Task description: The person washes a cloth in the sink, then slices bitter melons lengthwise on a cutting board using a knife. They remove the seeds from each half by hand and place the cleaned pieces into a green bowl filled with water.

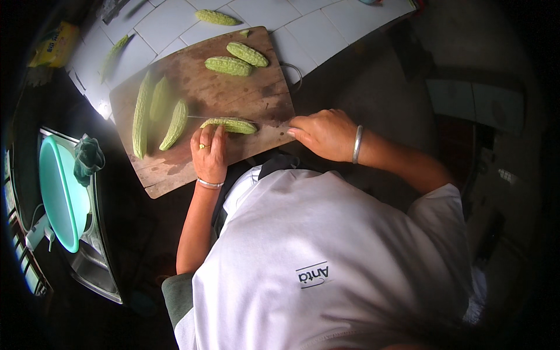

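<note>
On a wooden cutting board (197, 87), my left hand (210, 148) presses its fingers onto a pale green bitter melon piece (238, 126) near the board's close edge. My right hand (326, 133) is closed around the handle of a knife, mostly hidden in the fist; the thin blade (273, 122) lies along the melon's far side, seen edge-on. Left of my left hand are a long bitter melon (140, 116), a blurred piece (159, 99) and a shorter piece (176, 124). Two more pieces (228, 65) rest side by side towards the far edge, with a small cut end (244, 33) beyond.
White tiles (315, 30) surface the counter beyond the board, with one bitter melon (216, 17) at the back and another (113, 57) at left. A yellow package (54, 45) is at far left. Below it, a turquoise basin (65, 192) and dark cloth (89, 158) sit by a metal sink (94, 269).
</note>
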Demonstrator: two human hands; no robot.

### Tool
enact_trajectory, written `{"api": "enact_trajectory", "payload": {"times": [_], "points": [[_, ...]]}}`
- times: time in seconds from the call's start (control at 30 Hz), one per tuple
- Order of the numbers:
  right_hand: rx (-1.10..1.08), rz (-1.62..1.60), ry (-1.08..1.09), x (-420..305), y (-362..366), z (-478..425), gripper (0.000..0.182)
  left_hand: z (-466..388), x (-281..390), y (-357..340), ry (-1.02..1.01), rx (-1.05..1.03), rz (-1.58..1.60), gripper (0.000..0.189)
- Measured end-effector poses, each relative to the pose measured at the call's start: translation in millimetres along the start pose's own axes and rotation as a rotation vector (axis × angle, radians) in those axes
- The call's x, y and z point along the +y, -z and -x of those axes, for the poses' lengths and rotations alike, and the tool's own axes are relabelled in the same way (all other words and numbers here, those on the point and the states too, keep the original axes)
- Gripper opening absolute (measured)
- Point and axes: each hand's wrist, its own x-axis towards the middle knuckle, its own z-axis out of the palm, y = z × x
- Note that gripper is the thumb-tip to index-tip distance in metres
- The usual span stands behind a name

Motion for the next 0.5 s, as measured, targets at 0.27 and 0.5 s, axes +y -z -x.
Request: {"api": "enact_trajectory", "payload": {"times": [0.27, 0.5], "points": [[-0.090, 0.013, -0.011, -10.6, 2.5, 1.8, 0.025, 7.3, -1.1, -0.7, -0.008, 0.005, 0.002, 0.026], [-0.159, 0.007, -0.027, -13.8, 2.0, -3.1, 0.028, 10.8, -1.4, -2.0, 0.008, 0.011, 0.020, 0.029]]}}
